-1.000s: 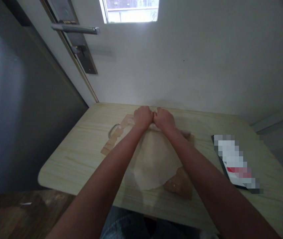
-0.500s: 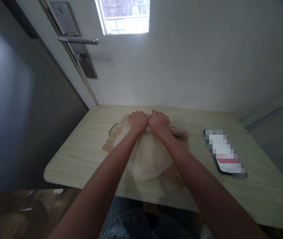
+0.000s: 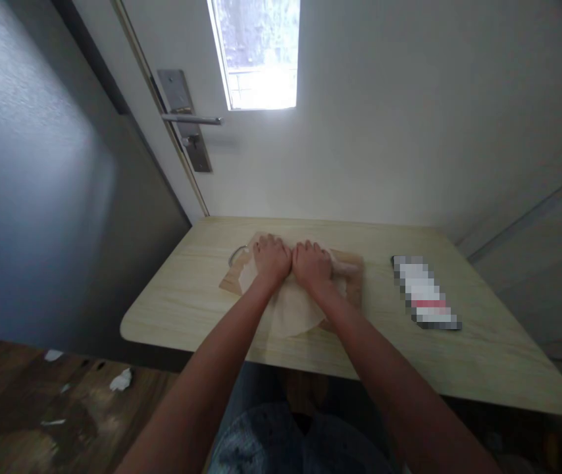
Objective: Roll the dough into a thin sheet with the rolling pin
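My left hand point(image 3: 274, 258) and my right hand point(image 3: 312, 261) are side by side, thumbs nearly touching, with fingers curled over a rolling pin point(image 3: 346, 268). Only the pin's right end shows past my right hand; the rest is hidden under my hands. Beneath the pin lies a wide, thin sheet of pale dough point(image 3: 293, 315), whose near edge hangs over the board's front. A brown wooden cutting board point(image 3: 355, 289) is under the dough, set at an angle on the table. At its left corner a metal loop handle point(image 3: 235, 254) sticks out.
The board rests on a light wood-grain table point(image 3: 172, 296) pushed against a white door or wall panel. A flat, dark-edged object with a blurred-out surface point(image 3: 424, 293) lies to the right. A lever door handle point(image 3: 192, 119) is at the upper left. White scraps point(image 3: 121, 380) lie on the floor.
Both hands have come a little toward me over the dough with the rolling pin. My view has tilted up, showing more of the door and floor. The flat object stays on the table.
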### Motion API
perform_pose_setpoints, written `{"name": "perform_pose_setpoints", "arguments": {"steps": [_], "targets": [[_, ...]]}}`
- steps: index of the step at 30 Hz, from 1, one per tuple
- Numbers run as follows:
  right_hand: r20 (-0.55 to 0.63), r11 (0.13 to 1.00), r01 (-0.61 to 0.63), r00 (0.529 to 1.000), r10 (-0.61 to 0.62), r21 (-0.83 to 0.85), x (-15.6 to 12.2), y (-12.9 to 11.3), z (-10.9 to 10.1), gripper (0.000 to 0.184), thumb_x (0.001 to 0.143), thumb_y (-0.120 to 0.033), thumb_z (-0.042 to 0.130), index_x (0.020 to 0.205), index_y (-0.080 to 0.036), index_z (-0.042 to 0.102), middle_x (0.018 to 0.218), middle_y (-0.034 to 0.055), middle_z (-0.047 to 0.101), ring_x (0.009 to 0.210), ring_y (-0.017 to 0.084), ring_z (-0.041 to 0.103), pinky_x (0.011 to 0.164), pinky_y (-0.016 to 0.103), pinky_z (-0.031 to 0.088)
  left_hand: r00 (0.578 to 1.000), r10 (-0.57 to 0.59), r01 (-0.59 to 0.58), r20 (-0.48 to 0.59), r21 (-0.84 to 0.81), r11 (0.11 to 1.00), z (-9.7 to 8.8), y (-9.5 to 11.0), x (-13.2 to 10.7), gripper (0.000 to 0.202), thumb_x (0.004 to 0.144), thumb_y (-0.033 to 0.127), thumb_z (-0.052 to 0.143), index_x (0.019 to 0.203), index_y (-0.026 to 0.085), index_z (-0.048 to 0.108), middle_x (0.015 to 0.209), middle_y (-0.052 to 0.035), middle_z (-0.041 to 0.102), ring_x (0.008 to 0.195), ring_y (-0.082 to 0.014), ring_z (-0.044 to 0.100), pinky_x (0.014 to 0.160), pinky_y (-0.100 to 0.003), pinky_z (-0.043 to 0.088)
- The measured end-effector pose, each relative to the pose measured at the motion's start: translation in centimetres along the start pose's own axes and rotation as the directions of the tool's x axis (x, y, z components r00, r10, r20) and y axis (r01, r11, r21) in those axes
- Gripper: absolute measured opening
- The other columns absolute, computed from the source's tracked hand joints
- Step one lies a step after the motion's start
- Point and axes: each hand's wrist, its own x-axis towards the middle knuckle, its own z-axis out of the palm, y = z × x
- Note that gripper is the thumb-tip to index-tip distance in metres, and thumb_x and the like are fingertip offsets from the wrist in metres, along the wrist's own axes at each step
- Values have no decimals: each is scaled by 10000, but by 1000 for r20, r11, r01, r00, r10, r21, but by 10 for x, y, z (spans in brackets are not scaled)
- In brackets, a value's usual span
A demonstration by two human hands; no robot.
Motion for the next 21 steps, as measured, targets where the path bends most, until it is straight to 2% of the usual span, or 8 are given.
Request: {"name": "perform_pose_setpoints", "arguments": {"steps": [5, 9, 16, 21], "targets": [[-22, 999, 33, 999, -34, -23, -12, -3, 0, 323, 872, -272, 285, 974, -165, 573, 1043, 109, 586, 978, 211, 485, 778, 338, 329, 999, 27, -26, -23, 21, 999, -1, -5, -15, 386, 855, 288, 270, 990, 109, 585, 1077, -145, 564, 1092, -287, 429, 917, -414, 278], [-38, 999, 44, 998, -45, -29, -15, -4, -1, 325, 876, -283, 277, 964, -167, 568, 1030, 105, 585, 967, 215, 485, 768, 338, 331, 999, 26, -26, -39, 15, 1000, 0, -6, -17, 378, 855, 284, 275, 994, 112, 582, 1073, -143, 565, 1105, -290, 417, 933, -421, 263], [-43, 1000, 24, 999, -25, -21, -5, 0, 1, 328, 878, -280, 263, 962, -166, 559, 987, 103, 591, 937, 206, 497, 760, 326, 339, 999, 18, -19, -34, -14, 1000, 5, -4, -5, 387, 855, 281, 270, 981, 106, 592, 1050, -143, 582, 1093, -286, 428, 930, -419, 259], [-10, 1000, -21, 1000, 21, -3, 16, 3, 12, 337, 873, -272, 264, 969, -159, 567, 978, 106, 596, 915, 202, 517, 737, 309, 360, 999, 11, -13, -36, -46, 999, 10, 1, 12, 385, 853, 260, 252, 968, 126, 594, 1032, -129, 596, 1041, -257, 475, 907, -408, 280]]}}
